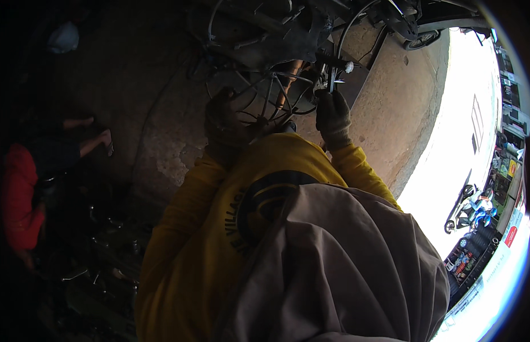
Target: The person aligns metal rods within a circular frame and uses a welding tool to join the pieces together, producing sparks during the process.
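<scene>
Both my hands wear dark work gloves and my sleeves are yellow. My left hand (224, 117) rests on the rim of a spoked wheel (265, 97) low on a dark machine frame (282, 34). My right hand (332, 114) is closed around a thin metal tool (331, 78) that points up at a small fitting beside black cables (356, 28). An orange-brown tube (289, 80) runs behind the spokes. The fingertips of both hands are partly hidden in shadow.
A person in a red top (17, 199) sits at the left with bare feet stretched out on the concrete floor (145, 114). Loose metal tools (99, 273) lie in the dark lower left. A bright street with a parked scooter (473, 211) lies to the right.
</scene>
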A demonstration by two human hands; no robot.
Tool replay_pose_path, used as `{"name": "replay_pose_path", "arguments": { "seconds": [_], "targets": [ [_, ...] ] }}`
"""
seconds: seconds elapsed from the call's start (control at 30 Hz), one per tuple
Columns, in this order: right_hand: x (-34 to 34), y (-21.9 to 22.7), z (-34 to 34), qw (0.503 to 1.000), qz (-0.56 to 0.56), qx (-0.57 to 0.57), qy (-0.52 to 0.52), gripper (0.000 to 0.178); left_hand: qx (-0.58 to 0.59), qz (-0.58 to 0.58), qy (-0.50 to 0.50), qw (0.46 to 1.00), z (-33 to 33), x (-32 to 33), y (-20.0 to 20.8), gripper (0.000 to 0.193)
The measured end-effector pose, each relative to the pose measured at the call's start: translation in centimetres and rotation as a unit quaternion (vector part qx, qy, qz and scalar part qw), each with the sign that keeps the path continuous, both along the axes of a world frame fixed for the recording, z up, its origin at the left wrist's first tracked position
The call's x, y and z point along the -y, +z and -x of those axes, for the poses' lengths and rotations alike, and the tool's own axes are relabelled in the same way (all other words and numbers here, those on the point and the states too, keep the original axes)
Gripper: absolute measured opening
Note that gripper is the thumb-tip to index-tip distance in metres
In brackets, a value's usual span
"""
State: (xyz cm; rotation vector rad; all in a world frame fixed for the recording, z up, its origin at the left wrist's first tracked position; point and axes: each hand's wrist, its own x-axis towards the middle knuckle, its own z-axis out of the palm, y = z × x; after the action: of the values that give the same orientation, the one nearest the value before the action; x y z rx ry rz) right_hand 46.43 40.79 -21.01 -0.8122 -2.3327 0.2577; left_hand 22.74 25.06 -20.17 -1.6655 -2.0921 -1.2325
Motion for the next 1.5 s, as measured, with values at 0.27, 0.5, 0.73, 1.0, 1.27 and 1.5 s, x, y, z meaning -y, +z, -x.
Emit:
{"name": "replay_pose_path", "arguments": {
  "seconds": [0.27, 0.5, 0.73, 1.0, 1.27, 1.5],
  "targets": [
    [0.5, 0.6, -0.2, 1.0, -0.013, 0.01, -0.003, 0.037, -0.009, 0.026, -0.001, 1.0, 0.3, -0.4, -0.6, 0.086],
    [0.9, 2.5, 1.1, 0.995, 0.089, 0.001, 0.038, 0.034, 0.072, 0.154, 0.015, 0.985, 0.4, -1.5, -5.7, 0.101],
    [-1.0, 6.5, 3.2, 0.983, 0.111, 0.075, 0.125, 0.027, 0.034, 0.207, 0.026, 0.978, 0.2, -2.3, -5.6, 0.104],
    [-1.5, 7.1, 4.1, 0.976, 0.172, 0.121, 0.064, 0.021, 0.045, 0.268, 0.041, 0.962, 0.0, -2.5, -4.1, 0.103],
    [-2.0, 6.2, 3.6, 0.974, 0.124, 0.171, 0.084, 0.019, 0.031, 0.221, 0.019, 0.974, 0.3, -2.2, -4.2, 0.1],
    [-1.8, 6.9, 3.9, 0.982, 0.143, 0.112, 0.055, 0.022, 0.046, 0.21, -0.012, 0.977, 0.6, -2.1, -4.5, 0.096]
  ]
}}
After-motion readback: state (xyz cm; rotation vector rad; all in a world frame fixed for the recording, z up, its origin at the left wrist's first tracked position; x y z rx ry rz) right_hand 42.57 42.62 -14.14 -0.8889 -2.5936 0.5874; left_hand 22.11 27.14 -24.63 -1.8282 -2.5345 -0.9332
